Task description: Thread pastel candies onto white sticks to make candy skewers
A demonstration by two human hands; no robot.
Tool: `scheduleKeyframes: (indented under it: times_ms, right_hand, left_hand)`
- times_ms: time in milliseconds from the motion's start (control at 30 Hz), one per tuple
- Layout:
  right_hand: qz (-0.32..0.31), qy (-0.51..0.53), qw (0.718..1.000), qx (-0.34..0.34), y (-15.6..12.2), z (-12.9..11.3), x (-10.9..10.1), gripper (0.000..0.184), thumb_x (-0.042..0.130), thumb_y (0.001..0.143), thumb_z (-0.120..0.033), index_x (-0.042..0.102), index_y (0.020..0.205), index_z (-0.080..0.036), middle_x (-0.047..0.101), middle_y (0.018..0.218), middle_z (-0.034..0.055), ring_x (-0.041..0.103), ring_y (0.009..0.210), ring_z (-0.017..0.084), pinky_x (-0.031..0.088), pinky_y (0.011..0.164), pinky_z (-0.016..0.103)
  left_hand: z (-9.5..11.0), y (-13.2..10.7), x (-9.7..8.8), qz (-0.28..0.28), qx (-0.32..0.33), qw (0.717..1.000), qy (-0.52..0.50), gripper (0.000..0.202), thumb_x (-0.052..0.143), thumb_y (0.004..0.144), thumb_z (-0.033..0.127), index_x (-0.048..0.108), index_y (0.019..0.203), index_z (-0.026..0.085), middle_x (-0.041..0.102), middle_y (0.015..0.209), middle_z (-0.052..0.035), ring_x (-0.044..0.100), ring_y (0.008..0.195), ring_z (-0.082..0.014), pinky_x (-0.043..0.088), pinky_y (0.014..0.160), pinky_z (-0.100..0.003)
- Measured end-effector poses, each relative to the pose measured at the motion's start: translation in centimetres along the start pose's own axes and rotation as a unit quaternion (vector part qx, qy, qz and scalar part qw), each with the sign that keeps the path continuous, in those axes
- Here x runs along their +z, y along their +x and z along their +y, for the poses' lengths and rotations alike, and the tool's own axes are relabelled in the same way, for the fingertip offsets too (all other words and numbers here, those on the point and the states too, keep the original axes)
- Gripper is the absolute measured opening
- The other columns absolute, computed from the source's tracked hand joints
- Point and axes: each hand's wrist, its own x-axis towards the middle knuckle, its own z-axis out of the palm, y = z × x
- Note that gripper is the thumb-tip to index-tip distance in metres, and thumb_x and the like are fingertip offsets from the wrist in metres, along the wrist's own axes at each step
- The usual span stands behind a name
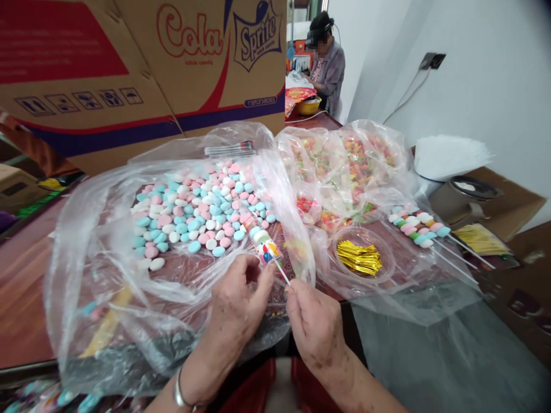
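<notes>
Between my hands is a candy skewer in a clear wrapper with a colourful print, tilted with its white stick pointing down toward me. My left hand has its thumb and fingers closed round the lower end of the wrapper. The thumb and forefinger of my right hand pinch the lower end of the stick. Pastel pink, blue and white candies lie loose on clear plastic just beyond my hands. To the right, gold twist ties sit in a round clear dish.
Several finished candy skewers lie at the right. Behind them stand a grey mug and white bags. Clear bags of gummy candies lie at the back. A large cardboard box blocks the back left. Another person works farther off.
</notes>
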Motion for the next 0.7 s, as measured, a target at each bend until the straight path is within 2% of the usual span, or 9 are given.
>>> scheduleKeyframes:
  times_ms: [133, 267, 367, 433, 500, 700]
  right_hand:
    - [0.01, -0.029, 0.999, -0.014, -0.2, -0.1, 0.3, 0.029, 0.04, 0.098, -0.015, 0.059, 0.076, -0.015, 0.056, 0.055, 0.0007, 0.054, 0.049, 0.014, 0.033, 0.053, 0.027]
    - [0.02, -0.058, 0.998, -0.025, -0.2, -0.2, 0.3, 0.027, 0.041, 0.097, -0.013, 0.058, 0.076, -0.016, 0.056, 0.054, 0.0002, 0.054, 0.049, 0.014, 0.032, 0.053, 0.028]
    - [0.026, -0.07, 0.997, -0.027, -0.2, -0.2, 0.3, 0.027, 0.041, 0.096, -0.012, 0.057, 0.075, -0.017, 0.055, 0.053, -0.0005, 0.053, 0.048, 0.013, 0.031, 0.053, 0.027]
    - [0.026, -0.074, 0.996, -0.03, -0.2, -0.1, 0.2, 0.028, 0.041, 0.096, -0.012, 0.056, 0.074, -0.017, 0.054, 0.052, -0.0006, 0.052, 0.047, 0.013, 0.03, 0.052, 0.028]
    - [0.022, -0.075, 0.996, -0.032, -0.2, 0.1, 0.2, 0.029, 0.04, 0.097, -0.013, 0.055, 0.073, -0.018, 0.054, 0.051, -0.0006, 0.051, 0.046, 0.013, 0.03, 0.052, 0.027]
    - [-0.005, -0.065, 0.997, -0.03, 0.3, 1.3, -0.4, 0.032, 0.037, 0.098, -0.015, 0.054, 0.071, -0.018, 0.054, 0.052, -0.0004, 0.053, 0.049, 0.012, 0.03, 0.052, 0.025]
  left_hand:
    - [-1.0, 0.5, 0.8, 0.061, 0.171, 0.976, 0.123, 0.011, 0.058, 0.091, 0.025, 0.058, 0.083, 0.017, 0.06, 0.067, 0.0007, 0.057, 0.056, -0.0132, 0.04, 0.056, -0.025]
    - [-1.0, 0.5, 1.1, 0.064, 0.244, 0.948, 0.196, 0.024, 0.05, 0.094, 0.017, 0.05, 0.07, 0.02, 0.047, 0.056, 0.0039, 0.045, 0.046, -0.0128, 0.033, 0.048, -0.027]
    - [-0.5, 0.5, 0.8, 0.012, 0.316, 0.919, 0.237, 0.029, 0.042, 0.097, 0.014, 0.049, 0.07, 0.02, 0.049, 0.059, 0.0011, 0.046, 0.049, -0.0148, 0.033, 0.048, -0.028]
    - [-0.1, 0.5, 0.5, -0.048, 0.346, 0.908, 0.231, 0.031, 0.036, 0.096, 0.01, 0.049, 0.069, 0.02, 0.052, 0.061, -0.0008, 0.048, 0.052, -0.0157, 0.035, 0.05, -0.029]
    - [0.0, 0.3, 0.3, -0.094, 0.351, 0.912, 0.191, 0.031, 0.035, 0.095, 0.008, 0.048, 0.07, 0.02, 0.052, 0.061, -0.0012, 0.048, 0.053, -0.0157, 0.036, 0.051, -0.028]
    - [-0.1, -0.4, 0.8, -0.157, 0.377, 0.91, 0.074, 0.027, 0.037, 0.092, 0.006, 0.045, 0.072, 0.022, 0.051, 0.06, 0.0003, 0.045, 0.05, -0.0149, 0.034, 0.05, -0.029]
